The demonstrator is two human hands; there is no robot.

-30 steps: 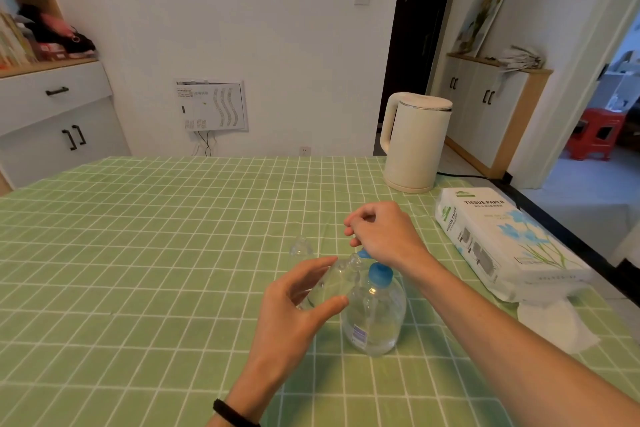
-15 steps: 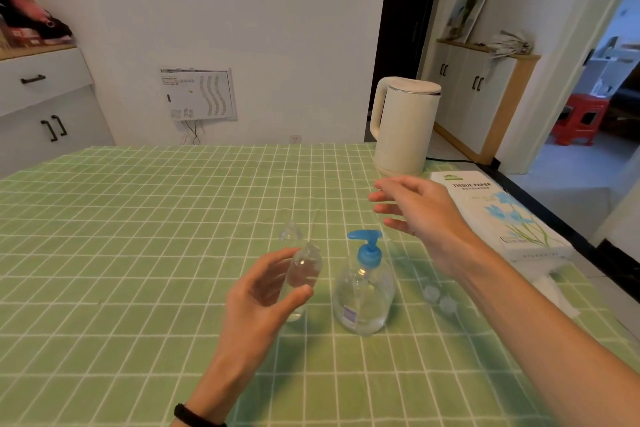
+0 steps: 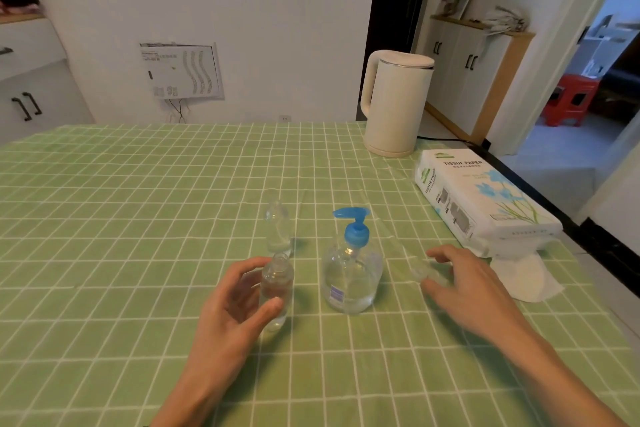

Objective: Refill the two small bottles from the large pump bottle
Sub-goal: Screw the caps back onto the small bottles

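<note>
The large pump bottle (image 3: 350, 282) is clear with a blue pump head and stands upright on the green checked tablecloth (image 3: 138, 218). Left of it, my left hand (image 3: 235, 305) holds one small clear bottle (image 3: 277, 279) upright on the cloth, thumb in front and fingers behind; its neck has no cap. The second small bottle (image 3: 277, 227) stands alone just behind it, also uncapped. Right of the pump bottle, my right hand (image 3: 467, 282) is low over the cloth. Its thumb and forefinger pinch a small clear cap (image 3: 423, 270).
A cream electric kettle (image 3: 394, 104) stands at the back right with its cord running off the table. A pack of tissue paper (image 3: 481, 204) lies along the right edge, with a loose white tissue (image 3: 523, 276) in front of it.
My right hand left the pump head, swung right and dropped to the cloth at the clear cap. My left hand set the small bottle upright away from the pump spout.
</note>
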